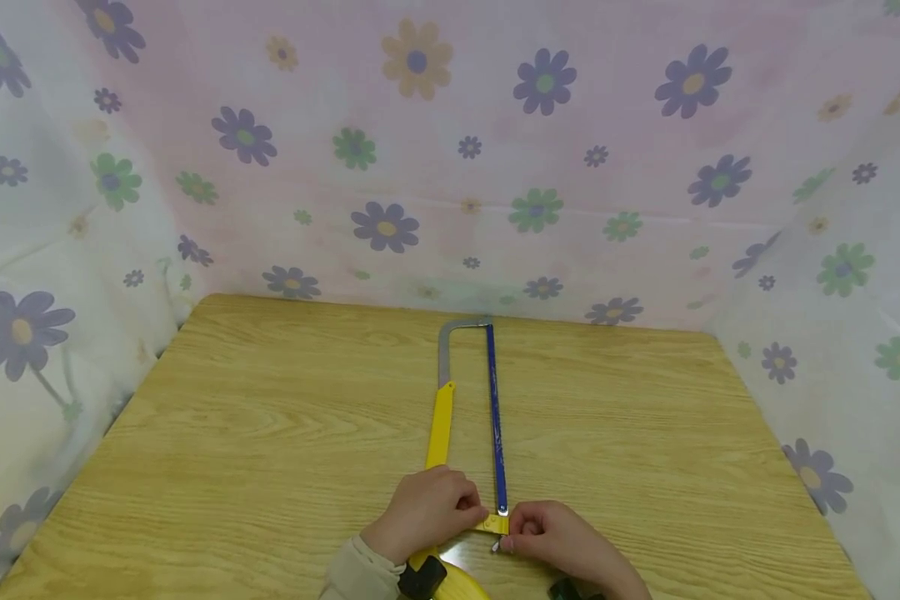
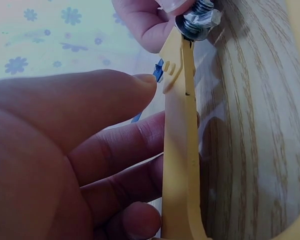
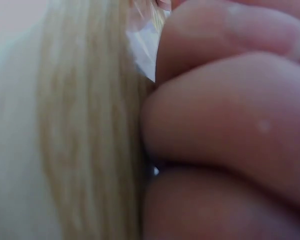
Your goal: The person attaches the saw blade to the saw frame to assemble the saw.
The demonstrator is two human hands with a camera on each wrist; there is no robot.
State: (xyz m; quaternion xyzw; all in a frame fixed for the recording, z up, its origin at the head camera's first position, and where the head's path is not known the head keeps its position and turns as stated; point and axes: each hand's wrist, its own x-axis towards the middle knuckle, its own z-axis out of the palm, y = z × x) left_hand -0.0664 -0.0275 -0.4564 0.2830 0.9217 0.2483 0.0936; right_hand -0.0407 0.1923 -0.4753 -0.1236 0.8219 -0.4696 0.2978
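A hacksaw lies on the table, its yellow frame [image 1: 440,425] running away from me into a grey bowed front [image 1: 445,350]. Its blue blade [image 1: 497,417] stretches along the right side. My left hand [image 1: 429,508] holds the yellow frame's near end, thumb on one side and fingers against it in the left wrist view. At the blade's near end, my right hand [image 1: 558,533] pinches the metal wing nut [image 1: 497,546]. The left wrist view shows the threaded screw and washer [image 2: 192,25] there. Curled fingers [image 3: 215,110] fill the right wrist view, hiding most of the nut.
The wood-grain table [image 1: 270,433] extends around the saw on both sides. Flowered cloth [image 1: 450,167] hangs behind it and along the left and right. A black wrist device [image 1: 422,577] sits by the left sleeve, over the saw's yellow handle [image 1: 457,583].
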